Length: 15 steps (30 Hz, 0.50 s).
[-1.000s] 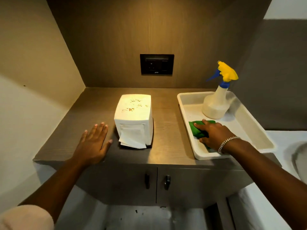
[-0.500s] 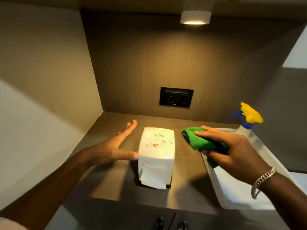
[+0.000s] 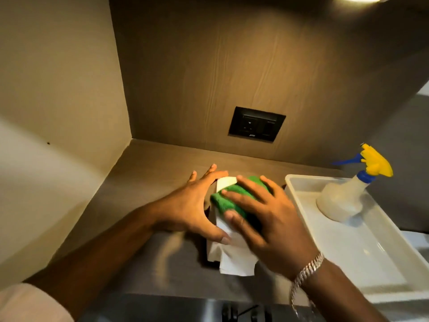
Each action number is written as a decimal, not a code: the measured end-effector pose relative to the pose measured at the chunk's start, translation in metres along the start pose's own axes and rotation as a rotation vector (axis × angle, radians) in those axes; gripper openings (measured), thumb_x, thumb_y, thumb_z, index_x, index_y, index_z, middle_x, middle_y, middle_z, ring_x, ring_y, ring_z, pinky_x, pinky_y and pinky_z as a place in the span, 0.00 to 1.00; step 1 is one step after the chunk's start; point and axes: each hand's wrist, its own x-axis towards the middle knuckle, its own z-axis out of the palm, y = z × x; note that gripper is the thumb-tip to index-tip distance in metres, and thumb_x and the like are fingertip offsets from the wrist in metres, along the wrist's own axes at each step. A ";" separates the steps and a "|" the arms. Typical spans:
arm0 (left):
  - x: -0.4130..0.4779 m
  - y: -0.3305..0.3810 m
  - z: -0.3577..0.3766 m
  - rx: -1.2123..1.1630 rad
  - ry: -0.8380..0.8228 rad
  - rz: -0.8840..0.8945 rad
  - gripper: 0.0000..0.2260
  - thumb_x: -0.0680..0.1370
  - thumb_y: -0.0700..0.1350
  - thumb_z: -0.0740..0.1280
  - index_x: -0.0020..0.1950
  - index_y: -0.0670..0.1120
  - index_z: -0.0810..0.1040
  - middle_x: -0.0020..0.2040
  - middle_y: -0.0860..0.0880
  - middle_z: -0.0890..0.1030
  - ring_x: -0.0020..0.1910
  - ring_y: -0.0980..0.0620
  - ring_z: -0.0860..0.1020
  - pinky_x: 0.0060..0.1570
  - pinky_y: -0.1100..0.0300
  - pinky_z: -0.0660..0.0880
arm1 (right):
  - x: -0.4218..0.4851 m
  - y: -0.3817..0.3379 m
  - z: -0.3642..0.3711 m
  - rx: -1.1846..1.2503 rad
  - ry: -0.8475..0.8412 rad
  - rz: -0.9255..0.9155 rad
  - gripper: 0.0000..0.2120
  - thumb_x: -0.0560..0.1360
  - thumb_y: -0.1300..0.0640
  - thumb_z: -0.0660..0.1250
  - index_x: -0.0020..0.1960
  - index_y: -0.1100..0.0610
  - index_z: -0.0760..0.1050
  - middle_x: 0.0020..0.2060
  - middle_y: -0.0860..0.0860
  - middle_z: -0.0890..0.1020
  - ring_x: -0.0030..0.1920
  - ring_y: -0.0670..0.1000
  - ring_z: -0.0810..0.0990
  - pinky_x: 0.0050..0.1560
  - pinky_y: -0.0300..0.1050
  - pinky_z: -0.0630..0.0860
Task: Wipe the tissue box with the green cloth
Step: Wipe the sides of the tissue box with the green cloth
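The white tissue box (image 3: 224, 182) stands on the wooden counter, mostly covered by both hands; a tissue (image 3: 235, 261) hangs out of its front. My right hand (image 3: 269, 217) presses the folded green cloth (image 3: 228, 199) flat onto the top of the box. My left hand (image 3: 193, 205) grips the box's left side, fingers along the far edge and thumb on the near front. The stains on the box top are hidden under the cloth.
A white tray (image 3: 362, 259) sits right of the box, holding a spray bottle (image 3: 348, 196) with a yellow and blue head. A black wall socket (image 3: 256, 124) is on the back panel. The side wall closes in on the left. Cabinet handles (image 3: 246, 313) lie below the counter edge.
My right hand carried the green cloth from the tray over to the box and set it on top. My left hand moved from the counter onto the box's left side.
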 end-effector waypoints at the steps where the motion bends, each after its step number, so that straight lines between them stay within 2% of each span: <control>1: 0.001 0.000 0.001 0.012 0.010 0.002 0.57 0.54 0.63 0.80 0.73 0.67 0.47 0.79 0.59 0.42 0.76 0.43 0.37 0.72 0.41 0.45 | 0.007 0.001 -0.003 0.025 0.020 0.043 0.25 0.74 0.33 0.52 0.68 0.38 0.68 0.74 0.42 0.65 0.75 0.53 0.58 0.71 0.59 0.64; 3: 0.002 0.000 0.003 0.006 0.021 0.001 0.58 0.52 0.64 0.80 0.73 0.67 0.48 0.79 0.60 0.42 0.76 0.44 0.36 0.72 0.41 0.45 | 0.006 0.009 -0.006 0.118 0.079 0.146 0.24 0.73 0.37 0.55 0.67 0.42 0.71 0.73 0.44 0.68 0.73 0.52 0.63 0.70 0.59 0.66; 5: 0.002 -0.002 0.006 -0.038 0.025 0.008 0.58 0.51 0.65 0.79 0.73 0.68 0.48 0.79 0.61 0.42 0.76 0.44 0.37 0.72 0.39 0.46 | -0.015 0.009 -0.002 0.161 0.140 0.182 0.22 0.75 0.36 0.56 0.65 0.41 0.72 0.72 0.44 0.69 0.72 0.52 0.65 0.69 0.61 0.68; 7: 0.002 -0.004 0.007 -0.103 0.027 0.020 0.57 0.52 0.63 0.79 0.72 0.68 0.49 0.79 0.61 0.43 0.77 0.44 0.39 0.73 0.37 0.49 | -0.031 -0.002 0.007 0.117 0.148 0.137 0.22 0.74 0.33 0.54 0.64 0.38 0.72 0.72 0.41 0.69 0.72 0.53 0.65 0.67 0.61 0.70; 10: 0.002 -0.005 0.008 -0.184 0.023 0.050 0.55 0.53 0.58 0.81 0.72 0.68 0.51 0.79 0.58 0.47 0.78 0.42 0.47 0.72 0.37 0.59 | -0.012 -0.005 0.013 -0.037 0.108 0.050 0.23 0.74 0.32 0.53 0.65 0.37 0.69 0.71 0.41 0.70 0.72 0.55 0.63 0.66 0.61 0.69; 12: 0.002 -0.004 0.008 -0.206 0.027 0.052 0.56 0.53 0.59 0.81 0.72 0.67 0.51 0.79 0.57 0.47 0.78 0.44 0.50 0.73 0.40 0.59 | 0.015 0.001 0.009 -0.067 0.079 0.067 0.21 0.75 0.35 0.55 0.65 0.39 0.70 0.70 0.43 0.71 0.72 0.54 0.64 0.66 0.60 0.69; 15: 0.002 -0.002 0.009 -0.202 0.020 0.035 0.56 0.52 0.61 0.81 0.71 0.67 0.51 0.79 0.59 0.47 0.78 0.46 0.51 0.73 0.40 0.58 | 0.025 0.017 0.000 0.100 0.139 0.225 0.19 0.76 0.43 0.62 0.65 0.44 0.74 0.69 0.47 0.73 0.69 0.51 0.69 0.66 0.57 0.71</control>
